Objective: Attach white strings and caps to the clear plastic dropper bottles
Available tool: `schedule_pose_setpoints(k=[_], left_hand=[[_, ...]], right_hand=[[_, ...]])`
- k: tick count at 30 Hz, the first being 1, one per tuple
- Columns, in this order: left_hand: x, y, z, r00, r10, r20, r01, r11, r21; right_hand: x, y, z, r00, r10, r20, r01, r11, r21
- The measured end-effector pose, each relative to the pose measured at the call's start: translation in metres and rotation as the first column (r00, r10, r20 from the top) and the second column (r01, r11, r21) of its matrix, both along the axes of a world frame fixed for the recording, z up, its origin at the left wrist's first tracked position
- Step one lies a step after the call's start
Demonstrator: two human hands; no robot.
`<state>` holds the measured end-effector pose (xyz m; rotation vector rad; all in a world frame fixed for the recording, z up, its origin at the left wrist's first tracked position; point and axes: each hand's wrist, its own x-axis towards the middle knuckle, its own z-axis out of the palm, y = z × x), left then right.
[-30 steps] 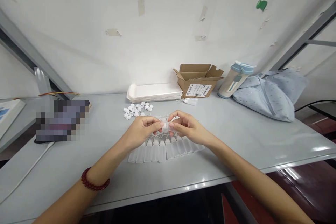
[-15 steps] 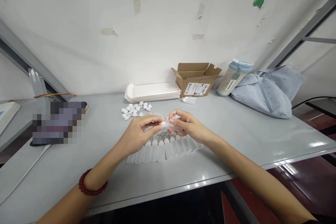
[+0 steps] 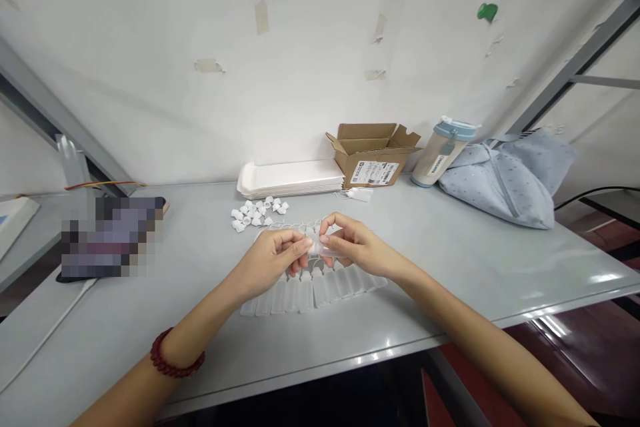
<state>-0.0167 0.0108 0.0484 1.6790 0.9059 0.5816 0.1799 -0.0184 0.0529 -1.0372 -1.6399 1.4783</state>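
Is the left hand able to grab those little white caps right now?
Probably yes: the caps lie uncovered just past the left hand. But that hand is pinching a small bottle, so it would likely have to let go first.

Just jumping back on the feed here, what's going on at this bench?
A person's left hand and right hand meet above the grey table, holding a small translucent piece between their fingers; much of it is hidden, so its details aren't clear. Nearer the person, a row of clear containers lies side by side. Loose white caps sit in a scattered group beyond the left hand, with an open cardboard box farther back.
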Motion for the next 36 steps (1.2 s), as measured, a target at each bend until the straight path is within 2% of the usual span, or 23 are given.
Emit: schedule_pose_setpoints(k=[3, 7, 11, 15, 20, 27, 31, 36], left_hand=[[0.003, -0.002, -0.004, 1.000, 0.026, -0.013, -0.027, 0.999, -0.048], [0.004, -0.003, 0.000, 0.998, 0.026, 0.049, -0.022, 0.996, -0.088], [0.001, -0.002, 0.008, 1.000, -0.011, 0.028, 0.011, 1.000, 0.005], [0.002, -0.002, 0.007, 1.000, -0.026, -0.001, 0.026, 0.998, 0.053], [0.002, -0.003, 0.003, 0.999, -0.048, 0.003, 0.048, 0.997, -0.056], [-0.002, -0.003, 0.007, 0.996, -0.090, 0.005, 0.090, 0.983, -0.163], [-0.002, -0.005, 0.010, 0.995, -0.104, -0.005, 0.103, 0.991, -0.079], [-0.003, -0.009, 0.013, 1.000, -0.019, -0.019, 0.020, 0.997, 0.075]], right_hand=[[-0.003, -0.002, 0.000, 0.999, 0.037, -0.014, -0.038, 0.999, -0.017], [-0.004, -0.002, -0.001, 0.999, -0.016, -0.042, 0.016, 1.000, 0.001], [-0.004, -0.001, -0.002, 0.996, -0.081, -0.040, 0.082, 0.996, 0.034], [-0.003, -0.001, -0.002, 0.995, -0.090, -0.040, 0.092, 0.994, 0.054], [0.000, -0.001, -0.001, 0.999, -0.048, 0.025, 0.045, 0.994, 0.102], [0.000, -0.003, 0.002, 0.999, 0.037, -0.003, -0.037, 0.997, 0.072], [0.000, -0.002, 0.001, 1.000, 0.016, -0.024, -0.015, 1.000, 0.025], [0.001, 0.000, 0.000, 0.999, 0.023, -0.036, -0.023, 1.000, -0.009]])
